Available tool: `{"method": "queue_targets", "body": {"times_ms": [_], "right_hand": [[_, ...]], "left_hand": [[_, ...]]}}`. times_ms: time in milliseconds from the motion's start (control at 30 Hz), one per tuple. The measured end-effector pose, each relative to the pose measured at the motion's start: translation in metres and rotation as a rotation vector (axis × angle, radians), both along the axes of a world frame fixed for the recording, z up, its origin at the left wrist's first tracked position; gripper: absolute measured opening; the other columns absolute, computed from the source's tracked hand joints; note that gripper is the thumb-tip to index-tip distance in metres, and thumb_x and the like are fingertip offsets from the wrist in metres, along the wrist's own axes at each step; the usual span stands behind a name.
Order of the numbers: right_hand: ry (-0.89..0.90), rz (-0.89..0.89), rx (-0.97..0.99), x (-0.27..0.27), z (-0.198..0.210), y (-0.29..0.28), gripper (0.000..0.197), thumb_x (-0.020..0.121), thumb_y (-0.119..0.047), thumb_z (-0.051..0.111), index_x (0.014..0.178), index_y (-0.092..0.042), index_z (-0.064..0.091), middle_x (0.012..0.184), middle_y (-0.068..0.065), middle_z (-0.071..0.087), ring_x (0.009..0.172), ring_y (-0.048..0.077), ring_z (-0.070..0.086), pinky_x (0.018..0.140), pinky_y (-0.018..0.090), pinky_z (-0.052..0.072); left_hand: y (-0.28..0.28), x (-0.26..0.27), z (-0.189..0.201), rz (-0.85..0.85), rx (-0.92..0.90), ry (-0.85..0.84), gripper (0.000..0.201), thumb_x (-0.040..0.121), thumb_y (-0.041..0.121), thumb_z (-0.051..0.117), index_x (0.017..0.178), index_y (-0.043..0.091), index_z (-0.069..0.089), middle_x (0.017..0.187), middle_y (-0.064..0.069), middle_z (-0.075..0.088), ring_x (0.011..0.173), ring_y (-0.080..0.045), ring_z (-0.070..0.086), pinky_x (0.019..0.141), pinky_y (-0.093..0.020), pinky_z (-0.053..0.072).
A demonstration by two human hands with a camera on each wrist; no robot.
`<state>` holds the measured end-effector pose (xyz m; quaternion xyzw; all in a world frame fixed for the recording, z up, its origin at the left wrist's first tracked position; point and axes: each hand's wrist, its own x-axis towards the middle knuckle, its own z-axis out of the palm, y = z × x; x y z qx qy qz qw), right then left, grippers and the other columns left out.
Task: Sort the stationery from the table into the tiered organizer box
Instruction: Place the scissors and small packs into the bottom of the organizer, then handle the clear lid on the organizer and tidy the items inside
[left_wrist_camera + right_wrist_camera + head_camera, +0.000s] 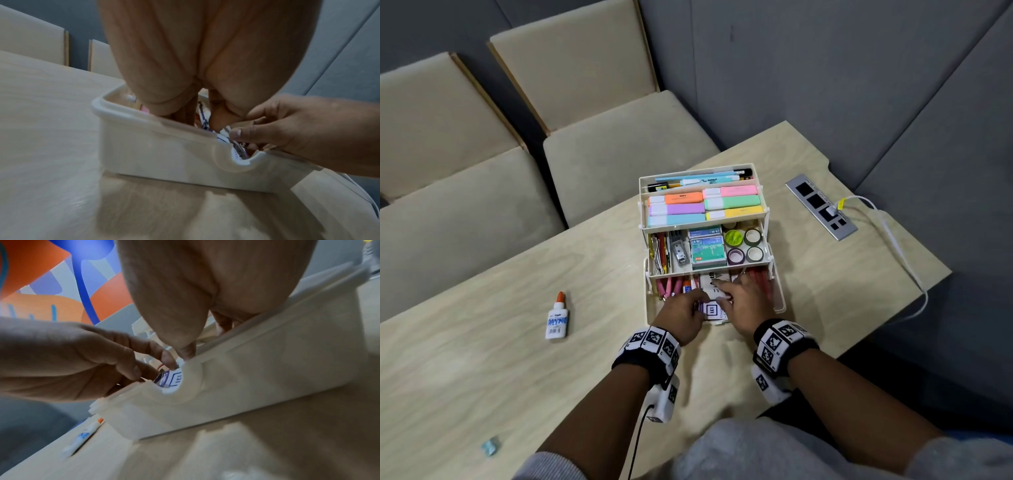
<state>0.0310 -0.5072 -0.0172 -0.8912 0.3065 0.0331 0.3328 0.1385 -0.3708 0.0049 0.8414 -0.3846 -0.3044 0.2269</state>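
The cream tiered organizer box point(779, 304) stands open on the wooden table, its upper trays filled with highlighters, staple boxes and tape rolls. Both hands reach into the front of the bottom tier. My left hand point(697, 305) pinches a small white packet with blue print point(712, 311) with thumb and curled fingers. My right hand point(722, 291) grips the same packet from the right, thumb on its edge. The right wrist view shows the packet point(174, 379) behind the notch in the box's front wall point(267, 378), the left hand point(156, 369) on it. A white glue bottle point(557, 320) lies at left.
A small light-blue item point(490, 446) lies near the table's front left edge. A metal socket strip point(820, 210) with a white cable point(893, 240) plugged in sits at the right. Beige chairs point(602, 147) stand beyond the table's far edge.
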Motion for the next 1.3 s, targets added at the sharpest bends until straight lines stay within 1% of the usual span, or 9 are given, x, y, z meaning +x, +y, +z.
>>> {"method": "queue_targets", "body": {"times_ms": [167, 300, 433, 567, 733, 900, 1133, 1200, 1300], "right_hand": [[0.114, 0.068, -0.07, 0.008, 0.001, 0.007, 0.043, 0.099, -0.034, 0.053, 0.142, -0.033, 0.053, 0.116, 0.019, 0.058, 0.11, 0.034, 0.058, 0.092, 0.036, 0.046], [0.184, 0.08, -0.105, 0.011, 0.002, 0.015, 0.047, 0.097, -0.035, 0.048, 0.144, -0.036, 0.047, 0.119, 0.017, 0.054, 0.112, 0.037, 0.055, 0.088, 0.042, 0.052], [0.196, 0.084, -0.154, 0.012, 0.008, 0.02, 0.044, 0.092, -0.032, 0.054, 0.136, -0.029, 0.051, 0.129, 0.013, 0.04, 0.119, 0.037, 0.045, 0.09, 0.046, 0.052], [0.123, 0.141, -0.282, 0.01, 0.015, 0.026, 0.05, 0.084, -0.03, 0.059, 0.133, -0.024, 0.054, 0.127, 0.01, 0.043, 0.114, 0.034, 0.044, 0.09, 0.046, 0.049], [-0.099, 0.192, -0.319, 0.023, 0.028, 0.06, 0.029, 0.086, -0.033, 0.053, 0.107, -0.019, 0.067, 0.107, 0.007, 0.055, 0.103, 0.028, 0.049, 0.086, 0.042, 0.048], [-0.157, 0.429, -0.095, 0.057, 0.033, 0.126, 0.015, 0.089, -0.027, 0.059, 0.092, -0.015, 0.067, 0.089, 0.004, 0.06, 0.089, 0.025, 0.057, 0.08, 0.036, 0.048], [0.271, 0.719, -0.005, 0.111, 0.018, 0.212, 0.03, 0.094, -0.039, 0.054, 0.119, -0.024, 0.058, 0.118, 0.003, 0.051, 0.108, 0.024, 0.053, 0.09, 0.036, 0.046], [0.347, 0.738, -0.039, 0.131, 0.012, 0.232, 0.036, 0.091, -0.041, 0.056, 0.124, -0.025, 0.054, 0.123, 0.004, 0.045, 0.107, 0.028, 0.055, 0.091, 0.04, 0.049], [0.37, 0.727, -0.143, 0.157, 0.006, 0.253, 0.048, 0.088, -0.036, 0.058, 0.133, -0.025, 0.045, 0.129, 0.009, 0.036, 0.114, 0.033, 0.047, 0.091, 0.045, 0.05]], "left_hand": [[-0.002, -0.002, -0.001, -0.017, 0.026, -0.01, 0.024, 0.086, 0.01, 0.056, 0.108, 0.013, 0.066, 0.097, -0.01, 0.07, 0.09, -0.027, 0.062, 0.068, -0.022, 0.036], [-0.005, -0.001, -0.008, -0.074, 0.074, 0.004, 0.025, 0.088, 0.021, 0.055, 0.109, 0.012, 0.064, 0.096, -0.014, 0.07, 0.093, -0.032, 0.063, 0.08, -0.032, 0.048], [-0.003, -0.006, -0.012, -0.148, 0.124, -0.027, 0.042, 0.079, 0.04, 0.032, 0.106, 0.016, 0.054, 0.097, -0.015, 0.065, 0.097, -0.036, 0.059, 0.09, -0.046, 0.048], [0.021, -0.009, -0.005, -0.055, -0.004, -0.101, 0.051, 0.083, 0.035, 0.038, 0.13, 0.022, 0.053, 0.118, -0.008, 0.062, 0.11, -0.031, 0.055, 0.092, -0.041, 0.047], [0.11, 0.005, 0.009, 0.244, -0.282, -0.145, 0.034, 0.083, 0.026, 0.047, 0.107, 0.019, 0.07, 0.098, 0.003, 0.067, 0.086, -0.011, 0.06, 0.078, -0.025, 0.046], [0.243, 0.035, -0.002, 0.559, -0.06, -0.181, 0.032, 0.076, 0.024, 0.051, 0.096, 0.015, 0.074, 0.091, -0.003, 0.072, 0.076, -0.018, 0.063, 0.074, -0.027, 0.048], [0.395, 0.036, -0.032, 0.752, 0.488, -0.199, 0.053, 0.086, 0.027, 0.061, 0.137, 0.036, 0.049, 0.141, -0.016, 0.039, 0.115, -0.044, 0.047, 0.09, -0.045, 0.048], [0.419, 0.03, -0.044, 0.639, 0.451, -0.193, 0.062, 0.083, 0.017, 0.062, 0.139, 0.038, 0.048, 0.15, -0.018, 0.032, 0.111, -0.045, 0.053, 0.094, -0.043, 0.049], [0.436, 0.017, -0.062, 0.484, 0.315, -0.234, 0.055, 0.072, 0.0, 0.068, 0.121, 0.024, 0.067, 0.137, -0.019, 0.053, 0.088, -0.044, 0.062, 0.081, -0.043, 0.056]]}}
